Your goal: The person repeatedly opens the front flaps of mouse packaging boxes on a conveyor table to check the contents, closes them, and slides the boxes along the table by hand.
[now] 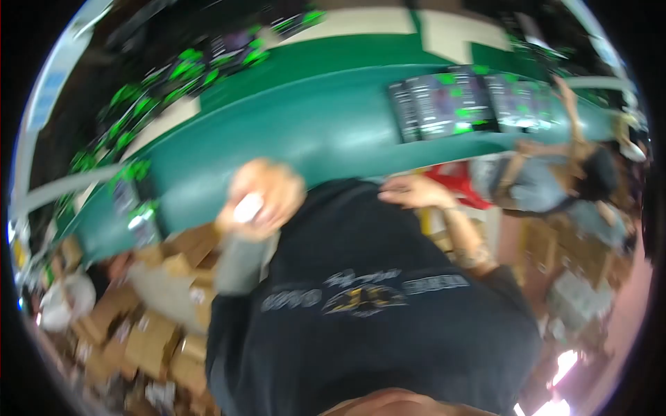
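My left hand (pixel 267 197), smeared by motion, is closed around a small white object (pixel 248 207) whose kind I cannot make out. It is raised over the near edge of the green conveyor belt (pixel 298 118), left of my black shirt (pixel 361 249). My right hand (pixel 416 191) lies at the front of the shirt beside the belt's near edge. Its fingers are stretched out and touch the cloth, with no object visible in them. Black-and-green packages (pixel 444 104) stand in a row on the belt, to the far right of my hands.
Another black-and-green package (pixel 142 215) is at the belt's left end. More lie blurred on the far ledge (pixel 187 69). At the right, a person in grey (pixel 541 180) reaches toward the packages. Cardboard boxes (pixel 149 343) are piled on the left, with more boxes (pixel 538 246) on the right.
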`<state>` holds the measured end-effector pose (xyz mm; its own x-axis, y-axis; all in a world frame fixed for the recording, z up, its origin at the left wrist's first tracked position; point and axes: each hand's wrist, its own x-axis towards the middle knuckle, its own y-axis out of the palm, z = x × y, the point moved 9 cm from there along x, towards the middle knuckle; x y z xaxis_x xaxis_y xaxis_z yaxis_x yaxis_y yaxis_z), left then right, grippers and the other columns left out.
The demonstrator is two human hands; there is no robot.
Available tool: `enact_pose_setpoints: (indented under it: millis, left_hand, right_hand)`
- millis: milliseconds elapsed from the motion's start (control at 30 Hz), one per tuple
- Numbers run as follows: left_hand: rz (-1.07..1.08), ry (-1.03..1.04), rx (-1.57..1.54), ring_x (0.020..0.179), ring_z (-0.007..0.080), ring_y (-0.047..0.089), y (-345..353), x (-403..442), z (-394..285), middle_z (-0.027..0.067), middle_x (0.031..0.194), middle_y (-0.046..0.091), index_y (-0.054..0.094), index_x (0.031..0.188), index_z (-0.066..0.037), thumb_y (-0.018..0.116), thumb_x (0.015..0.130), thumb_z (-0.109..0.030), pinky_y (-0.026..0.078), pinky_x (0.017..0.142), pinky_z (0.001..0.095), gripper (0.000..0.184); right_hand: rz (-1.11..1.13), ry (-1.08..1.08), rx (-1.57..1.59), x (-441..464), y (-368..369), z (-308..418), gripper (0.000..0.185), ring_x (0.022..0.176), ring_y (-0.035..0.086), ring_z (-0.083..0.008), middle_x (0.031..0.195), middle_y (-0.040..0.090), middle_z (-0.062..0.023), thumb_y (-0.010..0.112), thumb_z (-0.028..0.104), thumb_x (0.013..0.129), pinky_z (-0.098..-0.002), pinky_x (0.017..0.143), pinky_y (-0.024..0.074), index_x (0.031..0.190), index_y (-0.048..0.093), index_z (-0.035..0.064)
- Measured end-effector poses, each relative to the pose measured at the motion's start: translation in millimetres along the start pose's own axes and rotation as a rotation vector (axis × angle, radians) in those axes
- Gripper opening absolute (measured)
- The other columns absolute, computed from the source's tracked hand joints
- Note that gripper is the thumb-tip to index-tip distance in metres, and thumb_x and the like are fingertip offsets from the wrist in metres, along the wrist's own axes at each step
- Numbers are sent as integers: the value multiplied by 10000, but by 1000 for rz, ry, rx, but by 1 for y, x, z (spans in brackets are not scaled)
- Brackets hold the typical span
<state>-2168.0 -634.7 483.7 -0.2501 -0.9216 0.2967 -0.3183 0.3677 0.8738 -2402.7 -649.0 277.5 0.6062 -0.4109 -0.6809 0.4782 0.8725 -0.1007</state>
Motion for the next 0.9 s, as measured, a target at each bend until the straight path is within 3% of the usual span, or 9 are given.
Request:
enact_pose_setpoints:
  millis: [100, 133, 200, 267, 400, 533, 567, 700, 900]
  left_hand:
    - [145, -42, -353, 593, 102, 466, -31, 10, 44, -9, 688, 545, 575, 848, -108, 720, 757, -165, 365, 515, 220, 180]
    - [203, -38, -390, 602, 97, 490, -32, 13, 51, -13, 694, 569, 581, 822, -115, 726, 761, -167, 371, 521, 217, 166]
    - [144, -88, -396, 550, 60, 563, -32, 8, 48, -43, 635, 629, 629, 743, -147, 806, 696, -166, 374, 481, 198, 184]
    - [175, -73, -415, 570, 84, 532, -34, 12, 57, -23, 658, 604, 594, 755, -123, 763, 735, -167, 370, 496, 208, 175]
    - [234, -152, -299, 565, 95, 509, -34, 13, 65, -5, 679, 600, 576, 753, -103, 743, 744, -162, 355, 484, 225, 178]
    - [322, -216, -185, 562, 101, 508, -36, 19, 75, 20, 680, 607, 576, 747, -83, 738, 723, -113, 335, 473, 242, 166]
    - [318, -225, -186, 564, 103, 510, -38, 21, 78, 24, 680, 609, 578, 748, -79, 739, 722, -112, 335, 473, 242, 167]
    - [323, -268, -147, 574, 113, 524, -43, 25, 87, 43, 686, 615, 587, 755, -63, 747, 723, -121, 350, 483, 243, 174]
    - [122, -421, 103, 585, 135, 558, -60, 17, 106, 79, 697, 620, 602, 778, -25, 777, 713, -165, 410, 517, 249, 234]
  right_hand:
    - [-93, -103, -283, 22, -12, -24, 263, 684, 560, -81, 790, 610, 1, 638, 323, 951, -230, 578, 438, 944, 633, 61]
    - [-36, -60, -95, 24, -11, -28, 260, 768, 585, -124, 813, 638, -36, 651, 307, 934, -305, 665, 478, 892, 636, 50]
    - [94, -61, 227, 20, 4, -18, 154, 689, 454, -30, 734, 495, 72, 605, 192, 977, -220, 611, 385, 876, 571, 81]
    - [88, -251, 511, 23, 2, -11, 126, 732, 431, -18, 769, 486, 87, 598, 160, 979, -197, 654, 356, 890, 565, 78]
    - [6, -322, 705, 22, -4, -18, 119, 727, 399, -21, 781, 457, 85, 614, 142, 968, -175, 668, 320, 877, 558, 91]
    - [-60, -387, 522, 17, -12, 2, 124, 721, 415, -24, 807, 482, 73, 625, 127, 962, -214, 646, 363, 877, 552, 75]
    - [-85, -394, 558, 11, -18, 15, 92, 747, 488, -52, 835, 545, 39, 634, 102, 949, -241, 673, 421, 898, 580, 47]
    - [-275, -715, 278, -44, -35, 104, 75, 808, 614, -134, 842, 642, -39, 685, 65, 888, -269, 739, 483, 931, 655, 11]
    - [-482, -1157, -35, -102, -25, 192, 293, 672, 644, -185, 803, 701, -16, 758, 57, 787, -296, 650, 524, 1074, 707, 82]
